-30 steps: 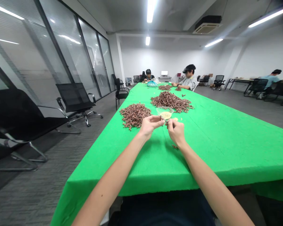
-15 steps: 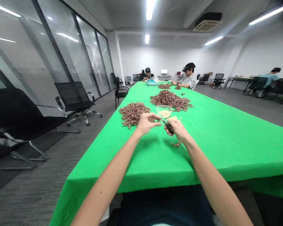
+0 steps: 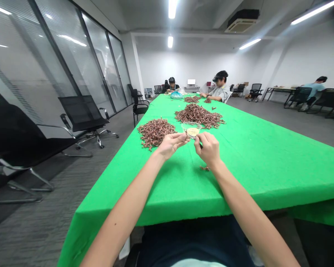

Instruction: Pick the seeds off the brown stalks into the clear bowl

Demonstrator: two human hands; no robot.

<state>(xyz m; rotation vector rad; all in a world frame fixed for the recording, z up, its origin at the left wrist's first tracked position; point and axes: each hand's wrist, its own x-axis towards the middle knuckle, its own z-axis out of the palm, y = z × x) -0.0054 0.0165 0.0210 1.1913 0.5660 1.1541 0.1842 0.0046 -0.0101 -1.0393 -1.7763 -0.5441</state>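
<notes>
Left hand [image 3: 171, 145]: grip pinched together on a small piece [image 3: 189, 137], too tiny to identify, just below the bowl. Right hand [image 3: 208, 149]: grip closed on a slim dark tool [image 3: 200, 145], mostly hidden. Piece looks light and brittle; take by fingertips. Glass bowl [image 3: 191, 128], twelve o'clock: pale yellow grains [image 3: 193, 131]. Dried brown heap [image 3: 156, 133], eleven o'clock.

Glass partition wall [image 3: 72, 63] left, black mesh chairs [image 3: 83, 113] beside it, grey carpet [image 3: 39, 218], white far wall [image 3: 167, 63], strip lights [image 3: 249, 43].
</notes>
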